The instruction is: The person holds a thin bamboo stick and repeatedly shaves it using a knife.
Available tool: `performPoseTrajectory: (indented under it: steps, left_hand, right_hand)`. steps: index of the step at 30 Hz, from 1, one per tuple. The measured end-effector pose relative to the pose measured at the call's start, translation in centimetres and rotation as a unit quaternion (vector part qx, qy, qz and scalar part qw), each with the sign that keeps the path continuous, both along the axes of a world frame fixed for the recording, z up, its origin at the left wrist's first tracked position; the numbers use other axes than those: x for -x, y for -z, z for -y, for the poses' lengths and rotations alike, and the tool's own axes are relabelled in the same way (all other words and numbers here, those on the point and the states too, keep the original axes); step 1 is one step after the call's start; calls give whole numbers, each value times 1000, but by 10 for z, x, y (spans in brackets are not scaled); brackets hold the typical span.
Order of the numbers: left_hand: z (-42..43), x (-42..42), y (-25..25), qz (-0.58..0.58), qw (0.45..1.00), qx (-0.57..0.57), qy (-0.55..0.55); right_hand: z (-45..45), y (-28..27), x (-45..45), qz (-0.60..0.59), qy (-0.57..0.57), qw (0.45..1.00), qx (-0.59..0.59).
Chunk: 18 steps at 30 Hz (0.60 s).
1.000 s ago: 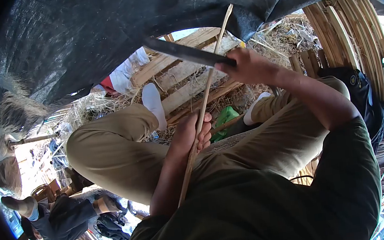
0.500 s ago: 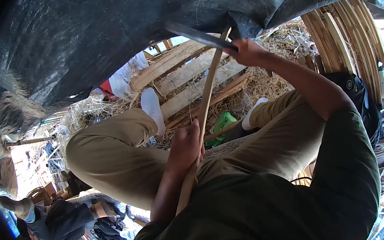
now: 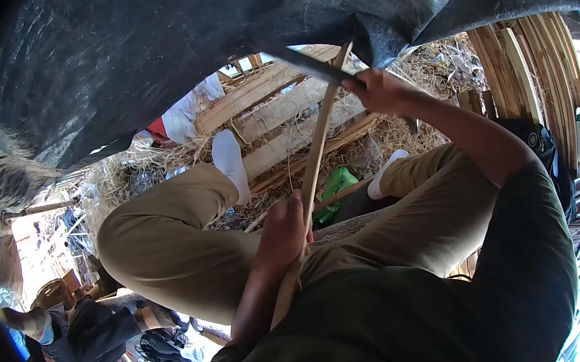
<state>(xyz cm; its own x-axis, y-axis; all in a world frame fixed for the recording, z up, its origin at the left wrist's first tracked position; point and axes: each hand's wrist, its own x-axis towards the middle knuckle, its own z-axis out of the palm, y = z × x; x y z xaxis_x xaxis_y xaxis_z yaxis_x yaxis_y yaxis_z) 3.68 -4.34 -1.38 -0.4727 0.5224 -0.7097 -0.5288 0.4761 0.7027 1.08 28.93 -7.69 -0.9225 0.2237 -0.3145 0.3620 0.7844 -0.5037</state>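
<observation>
A long, pale wooden strip [image 3: 320, 132] slants up from against my body toward the black sheet overhead. My left hand [image 3: 283, 232] has its fingers wrapped round the strip low down, above my lap. My right hand [image 3: 381, 92] grips the handle of a machete [image 3: 312, 65]. Its dark blade lies across the strip near the upper end, pointing up and to the left. The blade's far tip blends into the dark sheet and is hard to make out.
A black plastic sheet [image 3: 171, 59] hangs low across the front. Wooden planks [image 3: 277, 129] and straw lie beyond my feet, near a green bag [image 3: 339, 188]. Upright boards [image 3: 505, 73] stand at the right. Another person's legs [image 3: 101, 335] are at the lower left.
My right hand and the machete have come slightly down, so the blade crosses the strip a little lower. My left hand keeps its hold, and the view has shifted slightly.
</observation>
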Motion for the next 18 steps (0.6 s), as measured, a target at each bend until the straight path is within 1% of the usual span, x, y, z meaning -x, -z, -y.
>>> performPoseTrajectory:
  steps: [1,2,4,7,8,10,11,12,13,16,17,18]
  left_hand:
    - [2,0,2,7,1000,6,2]
    - [2,-1,3,10,1000,-3,-7]
    - [1,-1,3,18,1000,-17,-17]
    - [-6,-1,-2,26,1000,5,0]
    - [-7,-1,-3,28,1000,7,2]
    - [-7,0,-5,30,999,12,8]
    - [-6,0,-2,37,999,7,1]
    - [-5,1,3,42,999,2,-6]
    - [-4,1,8,48,999,-1,-9]
    - [-3,0,13,62,998,-22,-11]
    - [-3,2,11,69,997,-31,-17]
    - [-3,4,6,77,996,-39,-23]
  right_hand:
    - [26,-25,-4,70,39,994,69]
    - [29,1,-15,-50,-59,997,24]
    - [23,-8,-4,72,-15,995,72]
    - [-8,3,7,39,-17,999,4]
    - [-10,7,4,71,9,997,24]
    - [14,-19,2,132,61,987,64]
    - [43,-43,-1,199,29,976,84]
    - [58,-37,-9,207,-34,969,131]
    - [67,-36,-15,167,-136,973,84]
    - [59,-58,0,210,-133,966,65]
    - [39,-32,0,46,-107,993,32]
    - [17,-8,7,15,-55,998,-10]
